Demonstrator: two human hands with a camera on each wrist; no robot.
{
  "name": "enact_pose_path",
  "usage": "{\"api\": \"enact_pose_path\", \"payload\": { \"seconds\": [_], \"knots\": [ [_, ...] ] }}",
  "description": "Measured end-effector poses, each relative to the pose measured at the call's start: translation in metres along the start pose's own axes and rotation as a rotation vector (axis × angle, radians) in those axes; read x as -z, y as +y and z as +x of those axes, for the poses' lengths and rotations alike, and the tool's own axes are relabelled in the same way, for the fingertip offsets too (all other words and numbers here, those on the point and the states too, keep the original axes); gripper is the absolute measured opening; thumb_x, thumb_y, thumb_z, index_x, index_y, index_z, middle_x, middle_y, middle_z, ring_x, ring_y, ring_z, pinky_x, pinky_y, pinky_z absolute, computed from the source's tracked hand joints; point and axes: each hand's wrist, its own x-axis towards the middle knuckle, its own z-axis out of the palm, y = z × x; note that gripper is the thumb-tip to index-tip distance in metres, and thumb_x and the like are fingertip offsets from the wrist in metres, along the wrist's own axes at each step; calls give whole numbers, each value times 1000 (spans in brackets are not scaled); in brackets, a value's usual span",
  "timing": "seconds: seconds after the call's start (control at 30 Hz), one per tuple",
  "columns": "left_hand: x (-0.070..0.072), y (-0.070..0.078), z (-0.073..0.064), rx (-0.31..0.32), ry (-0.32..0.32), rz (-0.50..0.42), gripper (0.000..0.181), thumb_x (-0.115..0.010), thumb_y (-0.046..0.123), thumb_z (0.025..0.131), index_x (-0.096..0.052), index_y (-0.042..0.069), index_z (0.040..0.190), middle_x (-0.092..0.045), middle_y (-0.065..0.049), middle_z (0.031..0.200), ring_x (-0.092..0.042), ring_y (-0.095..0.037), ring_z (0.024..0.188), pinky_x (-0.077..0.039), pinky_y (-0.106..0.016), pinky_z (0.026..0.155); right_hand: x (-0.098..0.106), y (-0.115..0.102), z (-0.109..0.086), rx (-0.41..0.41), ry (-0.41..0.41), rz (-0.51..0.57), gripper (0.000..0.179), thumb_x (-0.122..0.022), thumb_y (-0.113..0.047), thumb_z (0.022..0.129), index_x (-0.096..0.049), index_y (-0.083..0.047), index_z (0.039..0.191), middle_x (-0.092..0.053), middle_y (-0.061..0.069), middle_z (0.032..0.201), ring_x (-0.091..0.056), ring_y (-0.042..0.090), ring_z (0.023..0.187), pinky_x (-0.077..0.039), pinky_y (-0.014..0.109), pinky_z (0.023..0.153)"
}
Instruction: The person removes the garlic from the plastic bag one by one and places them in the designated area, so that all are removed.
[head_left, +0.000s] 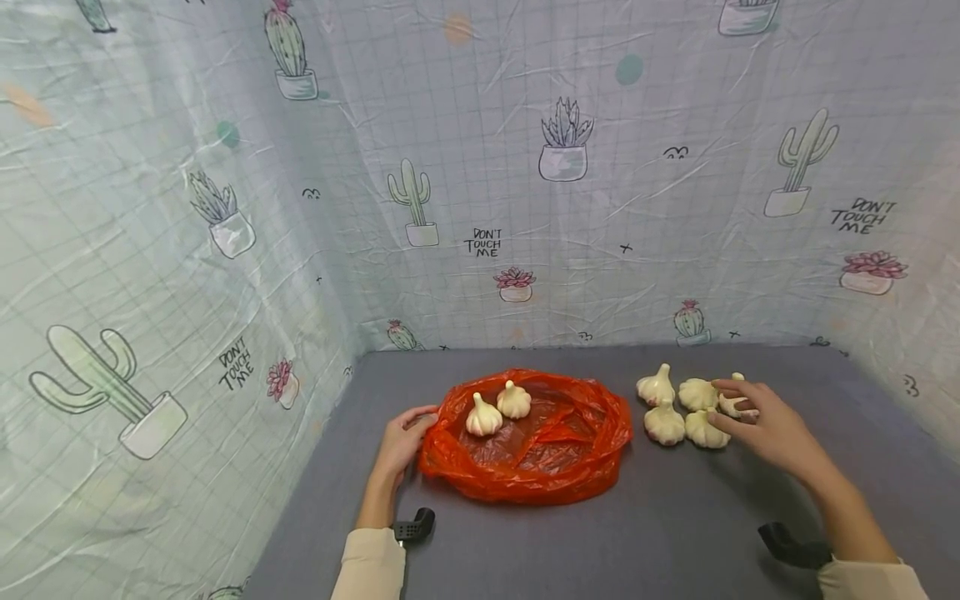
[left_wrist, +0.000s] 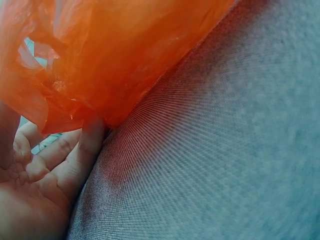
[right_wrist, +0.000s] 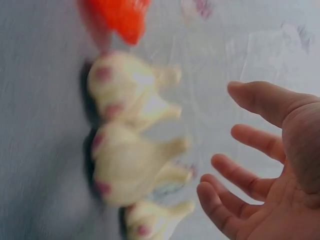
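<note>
An open red plastic bag [head_left: 525, 487] lies on the table with its rim spread wide. Two garlic bulbs, one upright [head_left: 483, 417] and one behind it [head_left: 514, 401], sit inside at its left part. At the bag's left edge, my left hand [head_left: 403, 437] holds the rim between thumb and fingers; the left wrist view shows fingertips [left_wrist: 92, 132] against the plastic. Several more garlic bulbs [head_left: 664, 423] stand grouped right of the bag. Over the rightmost of these hovers my right hand [head_left: 772, 429], fingers spread and holding nothing; the right wrist view shows it apart from the bulbs [right_wrist: 130, 165].
The grey table [head_left: 525, 550] carries everything. Cactus-printed fabric [head_left: 480, 183] hangs behind and along both sides. Black wrist mounts [head_left: 415, 527] are strapped near each sleeve.
</note>
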Motion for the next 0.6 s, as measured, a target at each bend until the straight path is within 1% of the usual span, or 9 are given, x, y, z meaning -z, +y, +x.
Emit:
{"api": "enact_pose_path", "payload": {
  "seconds": [0.07, 0.1, 0.2, 0.27, 0.3, 0.33, 0.4, 0.5, 0.6],
  "knots": [
    [0, 0, 0, 2, 0, -4, 31, -69, 28, 98, -73, 13, 124, -74, -7, 112, -69, -15, 92, -55, -29, 79, -2, -13, -1, 44, 33, 17, 58, -68, -31, 99, -50, -1, 145, -52, 30, 132, -57, 51, 115, -53, 59, 86],
    [0, 0, 0, -3, -1, 0, 31, -69, 29, 98, -72, 12, 124, -74, -7, 113, -69, -15, 93, -56, -29, 79, -4, -20, -1, 64, 51, 27, 55, -69, -30, 99, -52, -2, 144, -54, 27, 132, -58, 45, 115, -54, 55, 87],
    [0, 0, 0, -2, -1, -6, 33, -70, 29, 97, -72, 11, 125, -75, -8, 114, -70, -15, 94, -56, -28, 78, -14, -39, 2, 126, 92, 66, 49, -71, -27, 98, -58, -6, 139, -58, 18, 130, -61, 20, 111, -56, 42, 87],
    [0, 0, 0, -10, 0, 0, 34, -70, 29, 97, -71, 9, 125, -75, -9, 115, -70, -15, 94, -56, -28, 78, -24, -50, 4, 173, 102, 99, 45, -71, -23, 97, -60, -6, 137, -60, 16, 129, -58, 4, 107, -55, 36, 87],
    [0, 0, -1, -11, 0, 1, 34, -70, 29, 97, -71, 9, 125, -75, -9, 115, -70, -15, 95, -56, -28, 78, -30, -56, 6, 195, 102, 117, 43, -72, -22, 97, -61, -6, 135, -62, 15, 128, -57, -1, 104, -56, 32, 85],
    [0, 0, -1, -6, 2, 0, 34, -71, 29, 97, -72, 11, 125, -75, -8, 115, -70, -15, 95, -56, -28, 79, -36, -61, 8, 218, 96, 138, 42, -72, -20, 96, -62, -6, 134, -63, 15, 126, -57, -3, 103, -56, 31, 85],
    [0, 0, -1, -6, 4, 5, 33, -70, 29, 97, -72, 11, 125, -74, -8, 116, -69, -15, 97, -56, -28, 80, -48, -72, 13, 264, 76, 165, 40, -73, -17, 95, -63, -5, 132, -65, 14, 123, -60, 0, 102, -57, 32, 84],
    [0, -1, 0, 1, 8, 11, 32, -70, 30, 97, -72, 14, 124, -74, -8, 117, -69, -16, 98, -56, -28, 81, -66, -86, 22, 301, 28, 202, 38, -75, -16, 94, -65, -6, 129, -67, 12, 117, -65, 14, 99, -58, 35, 82],
    [0, -1, 0, 0, 7, 14, 33, -69, 31, 98, -72, 14, 125, -74, -8, 117, -69, -16, 97, -56, -29, 81, -83, -97, 31, 304, -14, 223, 37, -75, -18, 93, -65, -8, 128, -68, 11, 116, -67, 28, 99, -58, 42, 83]
  ]
}}
